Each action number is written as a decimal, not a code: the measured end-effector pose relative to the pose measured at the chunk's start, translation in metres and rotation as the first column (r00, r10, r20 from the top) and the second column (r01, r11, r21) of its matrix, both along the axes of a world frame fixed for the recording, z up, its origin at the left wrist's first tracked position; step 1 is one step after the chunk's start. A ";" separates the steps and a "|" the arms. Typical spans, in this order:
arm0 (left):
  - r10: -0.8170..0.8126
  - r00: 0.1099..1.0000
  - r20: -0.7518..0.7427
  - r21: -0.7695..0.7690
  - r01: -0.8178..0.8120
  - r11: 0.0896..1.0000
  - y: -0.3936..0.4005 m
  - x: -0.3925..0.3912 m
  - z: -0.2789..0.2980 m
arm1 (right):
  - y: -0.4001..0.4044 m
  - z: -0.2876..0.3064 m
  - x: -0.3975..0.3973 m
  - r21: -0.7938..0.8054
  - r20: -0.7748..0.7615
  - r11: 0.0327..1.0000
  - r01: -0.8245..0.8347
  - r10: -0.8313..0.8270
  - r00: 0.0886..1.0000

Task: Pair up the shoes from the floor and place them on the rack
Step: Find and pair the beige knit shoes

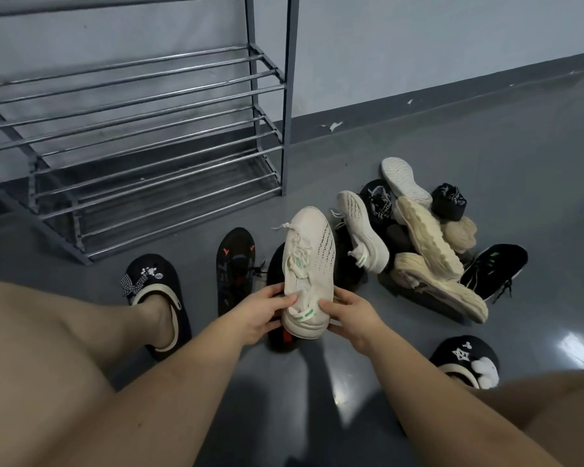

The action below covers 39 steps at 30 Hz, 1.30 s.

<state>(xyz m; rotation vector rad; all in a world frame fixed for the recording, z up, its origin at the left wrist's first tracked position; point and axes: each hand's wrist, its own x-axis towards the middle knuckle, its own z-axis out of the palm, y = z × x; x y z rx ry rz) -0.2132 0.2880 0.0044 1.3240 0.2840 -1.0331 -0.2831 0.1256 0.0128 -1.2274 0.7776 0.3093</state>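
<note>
At far left stands the metal rack (142, 136), its bar shelves bare, on the grey floor (351, 153). Near it, your left foot wears a black clog (155, 291) with a checked bow. Just right of that, a black sneaker with orange marks (235, 267) lies on the floor. Your left hand (260, 315) and right hand (348, 315) hold the cream sneaker (309, 264) by its heel, toe pointing away from you, above another dark shoe (284, 338); the fingers of both hands curl around the heel from either side. Right of it, its cream mate (361, 230) leans in the pile of shoes (425, 237), with beige chunky soles and black sneakers heaped together. At near right, your other foot shows a second black clog (462, 358).
</note>
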 end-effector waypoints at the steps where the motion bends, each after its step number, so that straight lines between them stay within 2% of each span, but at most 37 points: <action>1: -0.005 1.000 -0.009 0.006 0.005 1.000 0.000 -0.001 -0.003 | 0.000 -0.001 -0.001 0.008 -0.012 1.000 -0.002 0.002 1.000; 12: -0.131 0.985 -0.116 0.125 0.145 0.981 -0.031 -0.018 -0.034 | -0.020 -0.036 -0.022 0.040 -0.211 0.999 -0.025 0.033 0.977; 24: -0.354 0.927 -0.126 0.251 0.375 0.892 -0.060 -0.035 -0.066 | -0.050 -0.065 -0.037 -0.049 -0.362 0.986 -0.162 0.133 0.923; 30: -0.318 0.930 -0.185 0.253 0.358 0.899 -0.055 -0.036 -0.072 | -0.044 -0.078 -0.032 -0.126 -0.371 0.961 -0.247 0.185 0.910; 39: -0.229 0.947 -0.225 0.236 0.281 0.930 -0.045 -0.023 -0.081 | -0.034 -0.078 -0.011 -0.117 -0.423 0.951 -0.287 0.214 0.881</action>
